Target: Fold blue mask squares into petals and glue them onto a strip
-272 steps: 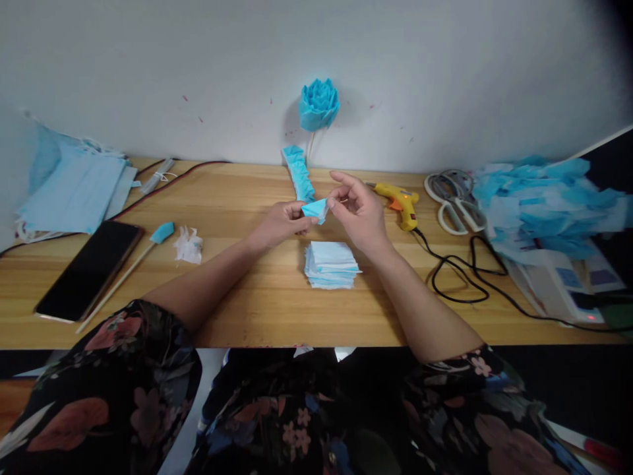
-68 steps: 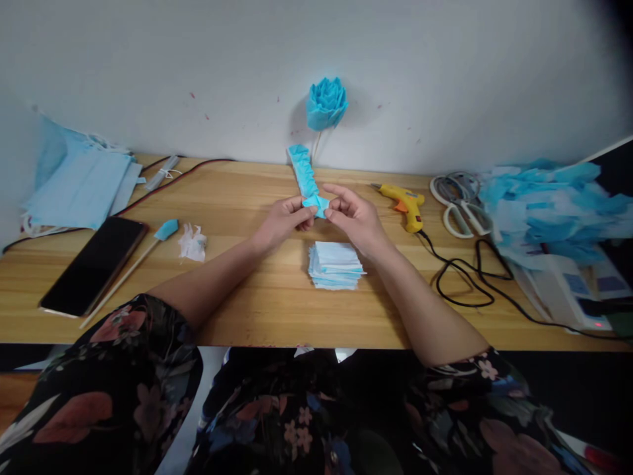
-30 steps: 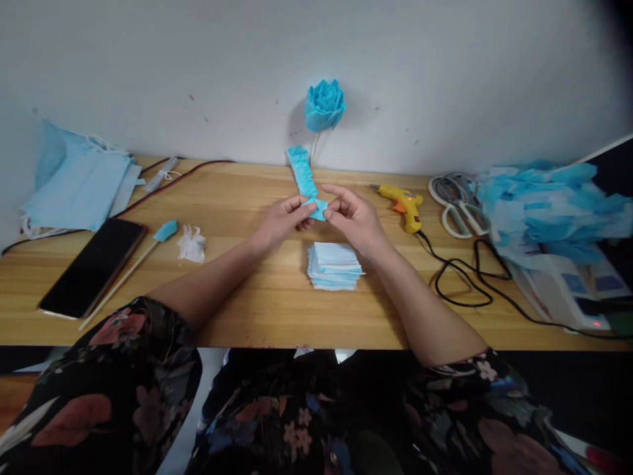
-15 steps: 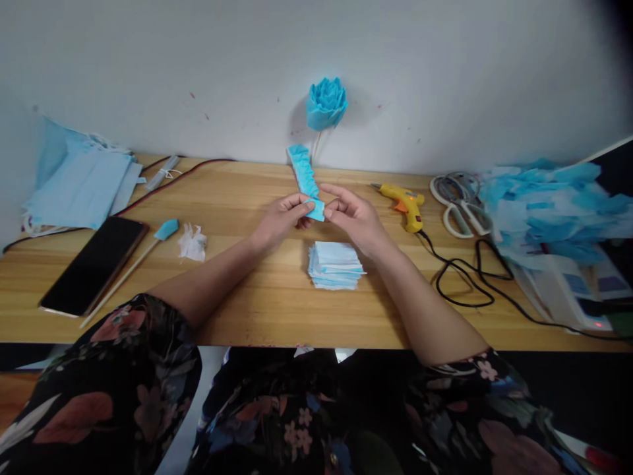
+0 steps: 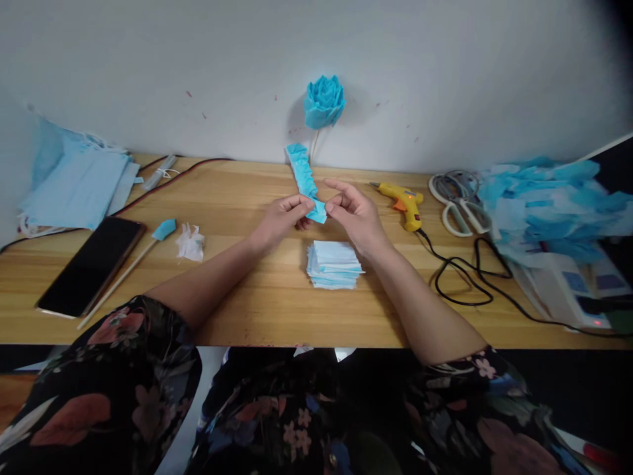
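Observation:
Between my hands is a small light-blue piece of mask fabric [image 5: 318,212]. My left hand [image 5: 277,223] pinches its left side between thumb and fingers. At its right edge, my right hand [image 5: 362,223] grips the fabric with thumb and fingertip, another finger stretched out above. Just beyond my fingers lies a row of puckered blue fabric pieces [image 5: 299,166], its near end partly hidden by the held piece. Closer to me rests a stack of cut fabric pieces [image 5: 335,265]. A blue fabric flower [image 5: 324,102] on a thin stick stands against the wall.
To the right are a yellow glue gun [image 5: 404,200], scissors [image 5: 459,214] and a heap of blue scraps [image 5: 554,211]. Leftward lie a phone [image 5: 93,267], a blue-tipped stick [image 5: 121,280], a crumpled white scrap [image 5: 190,242] and several face masks [image 5: 79,181].
The right hand's fingers have shifted slightly at the fabric piece's right edge, and that piece tilts a little more. The whole view has drifted slightly.

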{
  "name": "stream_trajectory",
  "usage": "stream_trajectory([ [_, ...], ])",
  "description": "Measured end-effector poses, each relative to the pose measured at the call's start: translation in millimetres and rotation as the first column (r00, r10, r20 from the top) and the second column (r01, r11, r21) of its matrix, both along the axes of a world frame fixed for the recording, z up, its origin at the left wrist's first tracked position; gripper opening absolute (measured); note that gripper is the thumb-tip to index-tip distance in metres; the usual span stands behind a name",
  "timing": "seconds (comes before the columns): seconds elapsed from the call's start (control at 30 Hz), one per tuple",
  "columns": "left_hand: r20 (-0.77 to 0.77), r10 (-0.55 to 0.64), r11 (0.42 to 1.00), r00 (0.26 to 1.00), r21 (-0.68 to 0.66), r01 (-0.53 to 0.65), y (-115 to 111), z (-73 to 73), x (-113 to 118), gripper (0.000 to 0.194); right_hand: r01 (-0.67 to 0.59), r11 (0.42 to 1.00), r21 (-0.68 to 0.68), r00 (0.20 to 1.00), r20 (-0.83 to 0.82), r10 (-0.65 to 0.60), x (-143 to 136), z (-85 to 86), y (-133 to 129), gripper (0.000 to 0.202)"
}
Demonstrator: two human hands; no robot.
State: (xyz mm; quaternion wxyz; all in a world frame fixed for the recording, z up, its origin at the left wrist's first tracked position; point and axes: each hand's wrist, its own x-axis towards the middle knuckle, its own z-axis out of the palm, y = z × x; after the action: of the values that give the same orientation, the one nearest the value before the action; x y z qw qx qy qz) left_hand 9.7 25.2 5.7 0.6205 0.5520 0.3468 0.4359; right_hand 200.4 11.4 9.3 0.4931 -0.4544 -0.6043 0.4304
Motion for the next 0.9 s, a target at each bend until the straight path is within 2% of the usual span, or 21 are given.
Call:
stream_trajectory([
  [0.1,0.026,0.016,0.999,1.0,-0.028,-0.015,-0.2,-0.1,0.2,0.036,0.022,0.999,0.028,1.0,0.013,-0.022,0.0,1.3,-0.9,0.05],
  [0.3,0.024,0.029,0.999,0.999,-0.032,-0.028,0.8,-3.1,0.5,0.032,-0.031,0.999,0.038,0.995,0.093,0.028,-1.7,4.6,-3.6,0.047],
  [0.63,0.034,0.077,0.995,0.996,-0.062,-0.075,2.4,-4.1,1.4,0.03,-0.1,0.993,-0.059,0.995,-0.002,0.1,2.5,7.2,-3.7,0.046],
  [0.77,0.029,0.083,0.996,0.996,-0.045,-0.082,2.1,-5.2,1.6,0.034,-0.139,0.989,-0.051,0.99,0.021,0.14,1.1,5.4,-3.9,0.052],
  [0.9,0.032,0.05,0.999,0.998,-0.01,-0.05,1.3,-4.5,1.6,0.04,-0.101,0.995,-0.024,0.994,0.038,0.102,1.3,3.6,-1.7,0.051],
])
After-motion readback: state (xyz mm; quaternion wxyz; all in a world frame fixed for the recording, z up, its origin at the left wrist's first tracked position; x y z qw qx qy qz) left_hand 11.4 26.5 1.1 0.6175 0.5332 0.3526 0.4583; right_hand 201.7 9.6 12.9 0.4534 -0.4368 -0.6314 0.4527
